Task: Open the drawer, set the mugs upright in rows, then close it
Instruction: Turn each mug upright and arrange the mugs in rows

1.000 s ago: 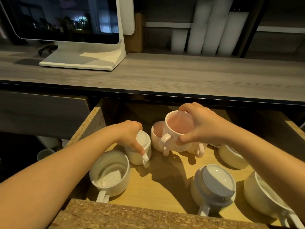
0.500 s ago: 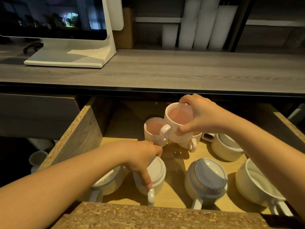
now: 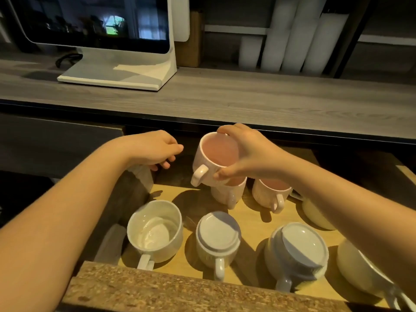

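Note:
The wooden drawer is pulled open below the countertop. My right hand grips a pink mug by its rim and holds it upright above the back row. Two more pink mugs stand upright beneath it. My left hand hovers empty over the drawer's back left, fingers loosely curled. In the front row a white mug stands upright. Beside it a small white mug and a wider mug sit bottom-up. A cream mug lies tilted at the far right.
Another cream mug is partly hidden behind my right forearm. The drawer's chipboard front edge is nearest me. On the grey countertop stands a white monitor; white rolls lean at the back.
My left hand brought the small white mug to the front row, set it down bottom-up, let go and rose to the back left. My right hand still holds the pink mug.

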Tool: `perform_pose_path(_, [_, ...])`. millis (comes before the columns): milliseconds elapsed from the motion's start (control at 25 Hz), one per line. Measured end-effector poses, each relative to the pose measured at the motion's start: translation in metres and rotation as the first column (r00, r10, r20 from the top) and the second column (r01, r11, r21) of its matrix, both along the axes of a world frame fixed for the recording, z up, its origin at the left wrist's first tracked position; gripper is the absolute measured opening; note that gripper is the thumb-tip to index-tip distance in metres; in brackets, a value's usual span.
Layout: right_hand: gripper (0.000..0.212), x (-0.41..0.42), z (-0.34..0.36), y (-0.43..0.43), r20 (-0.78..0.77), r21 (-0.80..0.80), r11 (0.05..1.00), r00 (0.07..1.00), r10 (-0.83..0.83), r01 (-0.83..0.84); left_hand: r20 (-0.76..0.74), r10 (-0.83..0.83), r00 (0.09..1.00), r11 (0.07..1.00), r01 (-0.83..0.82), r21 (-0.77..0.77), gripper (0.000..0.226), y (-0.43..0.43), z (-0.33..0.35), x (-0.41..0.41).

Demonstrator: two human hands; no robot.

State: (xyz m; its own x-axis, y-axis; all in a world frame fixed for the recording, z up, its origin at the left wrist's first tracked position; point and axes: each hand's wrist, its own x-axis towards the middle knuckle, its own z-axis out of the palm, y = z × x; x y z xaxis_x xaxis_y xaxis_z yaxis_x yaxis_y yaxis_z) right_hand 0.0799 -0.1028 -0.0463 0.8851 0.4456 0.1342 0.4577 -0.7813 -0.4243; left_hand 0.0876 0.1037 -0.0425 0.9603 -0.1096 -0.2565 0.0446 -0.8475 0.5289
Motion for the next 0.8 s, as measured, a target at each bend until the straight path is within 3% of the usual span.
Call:
perform_pose_path(280, [0.087,0.012,-0.02,0.05,-0.075,-0.082,0.989,0.991,0.114,-0.12,-0.019,0.155,0.988,0.988,-0.155,-0.024,0.031,0.007,-0.009,0.005])
perform_pose_path(480, [0.085,0.025,-0.037,0.067,-0.109,-0.15,0.98,0.987,0.118,-0.134,-0.014,0.067,0.998,0.988,-0.064,0.144,0.02,0.002,-0.029,0.001])
perform_pose_path(600, [0.082,0.036,-0.053,0.075,-0.133,-0.203,0.968,0.984,0.121,-0.147,0.003,0.107,0.994,0.98,-0.106,0.17,0.02,0.001,-0.044,0.007])
perform_pose_path(800, [0.071,0.058,-0.068,0.084,-0.22,-0.16,0.971,0.966,0.138,-0.176,0.066,0.167,0.984,0.963,-0.177,0.201,0.02,0.002,-0.052,0.016])
